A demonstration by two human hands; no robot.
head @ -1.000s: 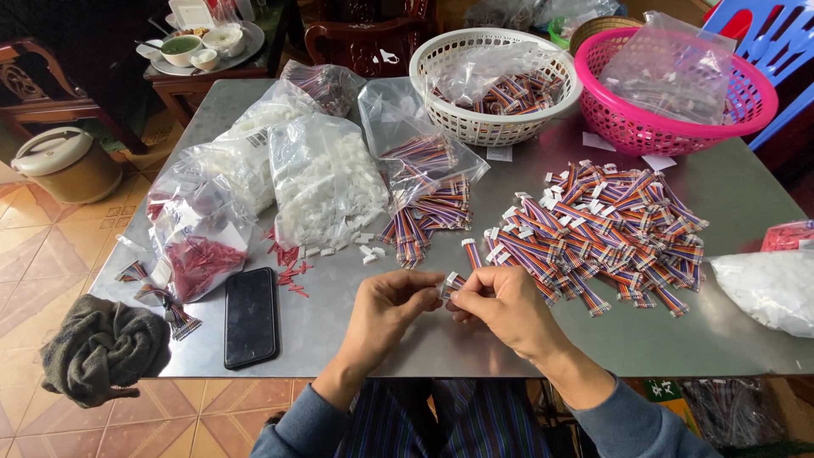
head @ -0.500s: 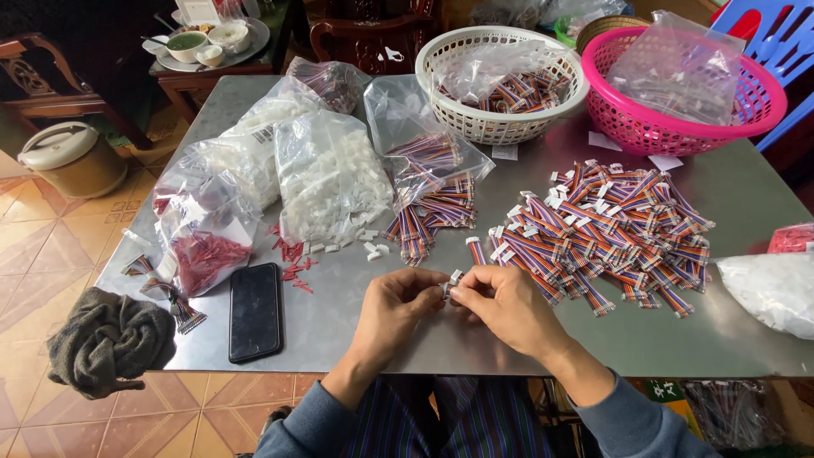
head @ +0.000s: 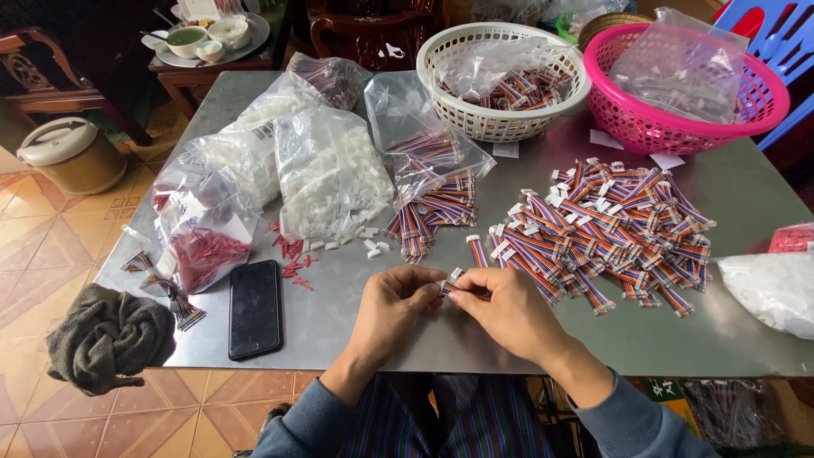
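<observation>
Two hands meet at the counter's (head: 339, 331) near edge: left hand (head: 394, 301) and right hand (head: 509, 309) pinch one striped ribbon cable (head: 448, 288), seemingly fitting its white connector. Seating it needs steady alignment. Beyond lies the finished-looking cable pile (head: 610, 229).

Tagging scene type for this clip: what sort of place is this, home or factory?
Likely a home used for piecework: a metal table heaped with ribbon cable pieces, beside a carved wooden chair, a side table with a tray of bowls and a tiled floor.
</observation>
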